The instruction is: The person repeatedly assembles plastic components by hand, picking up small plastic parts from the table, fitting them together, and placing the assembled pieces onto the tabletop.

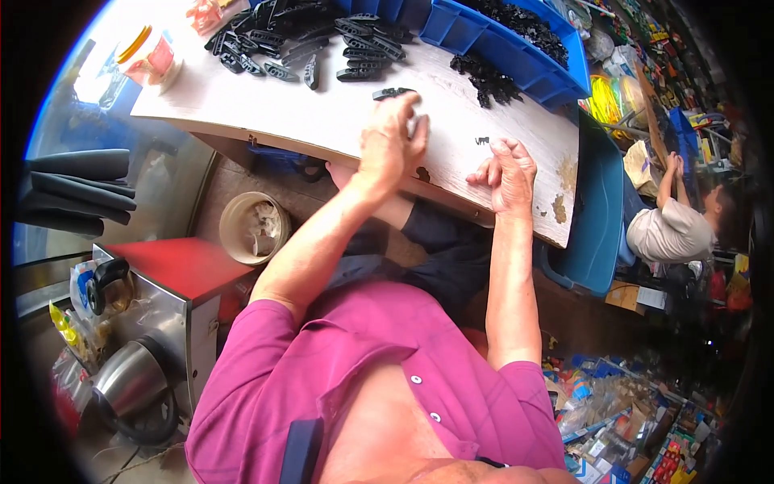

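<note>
We should steady the black part; left hand, half-curled, has unclear grip; right hand, nearly closed, seemingly pinches a clip.

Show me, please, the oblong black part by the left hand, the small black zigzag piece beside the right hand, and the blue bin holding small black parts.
Oblong black part [389,93]: head view, visible middle.
Small black zigzag piece [482,140]: head view, its middle.
Blue bin [524,68]: head view, front wall.

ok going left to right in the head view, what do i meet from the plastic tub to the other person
Plastic tub, cream bucket, one oblong black part, left hand, right hand, teal bin, co-worker in a pale shirt.
</note>
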The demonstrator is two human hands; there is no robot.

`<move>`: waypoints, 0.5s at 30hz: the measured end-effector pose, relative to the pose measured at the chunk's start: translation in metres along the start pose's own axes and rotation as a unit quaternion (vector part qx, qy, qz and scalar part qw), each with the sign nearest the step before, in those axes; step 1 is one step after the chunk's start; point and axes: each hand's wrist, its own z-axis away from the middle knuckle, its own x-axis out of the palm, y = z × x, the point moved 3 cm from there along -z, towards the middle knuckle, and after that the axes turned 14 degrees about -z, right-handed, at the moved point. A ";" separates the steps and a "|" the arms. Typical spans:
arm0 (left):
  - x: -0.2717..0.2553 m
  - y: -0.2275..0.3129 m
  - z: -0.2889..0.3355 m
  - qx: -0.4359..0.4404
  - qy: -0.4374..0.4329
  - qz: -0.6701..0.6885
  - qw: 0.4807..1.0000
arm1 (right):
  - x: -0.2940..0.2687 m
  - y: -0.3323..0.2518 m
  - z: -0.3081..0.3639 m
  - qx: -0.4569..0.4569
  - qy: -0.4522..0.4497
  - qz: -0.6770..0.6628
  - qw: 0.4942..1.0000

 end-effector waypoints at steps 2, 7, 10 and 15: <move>-0.006 -0.022 -0.016 0.072 0.096 -0.159 0.980 | 0.003 0.001 0.000 0.004 -0.005 0.007 1.000; -0.012 -0.032 -0.039 0.055 -0.022 -0.212 0.976 | 0.002 0.002 -0.001 -0.006 0.009 0.013 1.000; -0.011 -0.029 -0.043 0.062 -0.033 -0.207 0.976 | 0.000 0.003 -0.001 -0.013 0.013 0.013 1.000; -0.006 -0.030 -0.049 0.096 -0.068 -0.228 0.966 | 0.004 0.001 0.000 -0.015 0.011 0.011 1.000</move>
